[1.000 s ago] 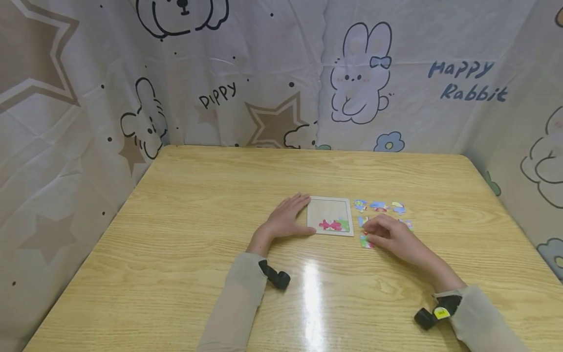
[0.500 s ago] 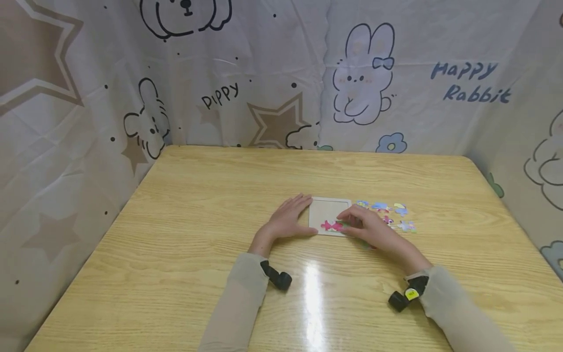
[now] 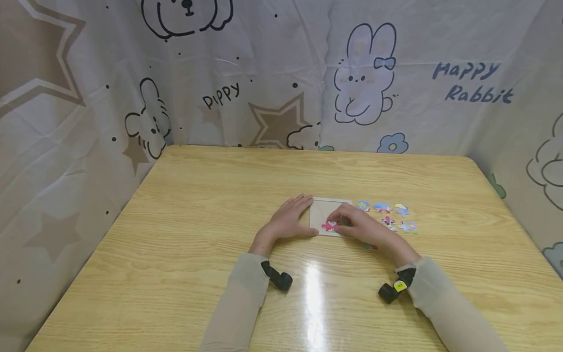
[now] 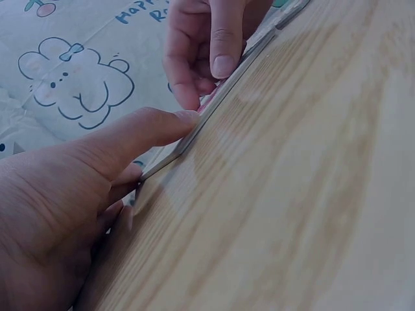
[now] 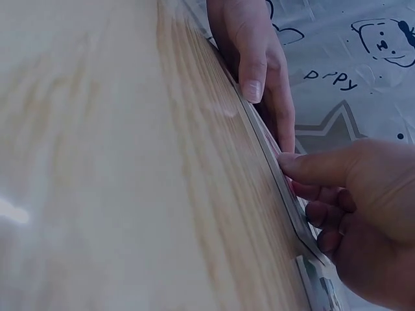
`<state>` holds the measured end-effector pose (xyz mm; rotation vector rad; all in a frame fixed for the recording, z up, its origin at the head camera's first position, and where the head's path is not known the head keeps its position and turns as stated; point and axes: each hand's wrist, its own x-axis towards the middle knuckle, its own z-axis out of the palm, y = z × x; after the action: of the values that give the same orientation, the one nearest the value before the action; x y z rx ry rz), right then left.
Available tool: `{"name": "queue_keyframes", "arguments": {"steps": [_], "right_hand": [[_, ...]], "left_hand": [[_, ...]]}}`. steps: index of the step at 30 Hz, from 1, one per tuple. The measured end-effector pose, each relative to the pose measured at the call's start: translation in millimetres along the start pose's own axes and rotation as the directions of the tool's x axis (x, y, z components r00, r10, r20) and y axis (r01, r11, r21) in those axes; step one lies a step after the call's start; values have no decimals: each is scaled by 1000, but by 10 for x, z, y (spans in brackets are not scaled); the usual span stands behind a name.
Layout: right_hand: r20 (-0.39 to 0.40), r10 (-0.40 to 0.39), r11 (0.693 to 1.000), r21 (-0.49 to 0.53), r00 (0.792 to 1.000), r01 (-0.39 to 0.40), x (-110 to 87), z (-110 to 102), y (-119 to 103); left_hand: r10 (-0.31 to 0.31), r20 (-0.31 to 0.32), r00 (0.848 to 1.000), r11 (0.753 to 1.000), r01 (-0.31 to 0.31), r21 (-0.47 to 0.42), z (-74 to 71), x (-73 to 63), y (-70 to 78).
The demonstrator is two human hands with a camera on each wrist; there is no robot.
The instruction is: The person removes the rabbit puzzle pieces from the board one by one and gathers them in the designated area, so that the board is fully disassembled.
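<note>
In the head view, a shallow square puzzle tray [image 3: 318, 213] with a pale rim lies at mid-table. My left hand [image 3: 287, 218] spans its left side, fingers extended toward the far corner and thumb resting on the near rim. My right hand [image 3: 359, 225] is over the tray's lower right part, thumb and index finger pinching a small puzzle piece; a little pink [image 5: 293, 188] shows between them in the right wrist view. Beside these fingertips, a pink puzzle piece [image 3: 327, 226] lies in the tray's lower part. The right hand hides the tray's right side.
Loose puzzle pieces lie right of the tray: a flowered one [image 3: 363, 205], a blue one [image 3: 382, 208], a yellow-and-blue one [image 3: 402, 210], a pink one [image 3: 388, 223] and a pale one [image 3: 408, 227]. Another [image 3: 373, 247] peeks out below the right hand. A printed curtain [image 3: 264, 73] stands behind the table.
My right hand has moved left from the loose pieces onto the tray, then slightly farther left along its lower part. My left hand has stayed at the tray's left side.
</note>
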<state>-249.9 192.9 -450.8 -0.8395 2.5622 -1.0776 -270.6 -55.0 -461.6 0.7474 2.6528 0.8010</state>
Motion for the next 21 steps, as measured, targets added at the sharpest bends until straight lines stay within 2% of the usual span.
{"name": "queue_keyframes", "arguments": {"steps": [11,14,21], "right_hand": [[86,53,997,56,995,-57,18,-20,-46],[86,63,996,51,994,-67,23,-20,-43],[6,-30,999,23,1000,30,0,18,-66]], "left_hand": [[-2,4,1000,1000,2,-4,-15,-25,20],[0,0,1000,1000,0,-4,-16,-23,26],[-11,3,1000,1000,11,-3,-15,-30,32]]}}
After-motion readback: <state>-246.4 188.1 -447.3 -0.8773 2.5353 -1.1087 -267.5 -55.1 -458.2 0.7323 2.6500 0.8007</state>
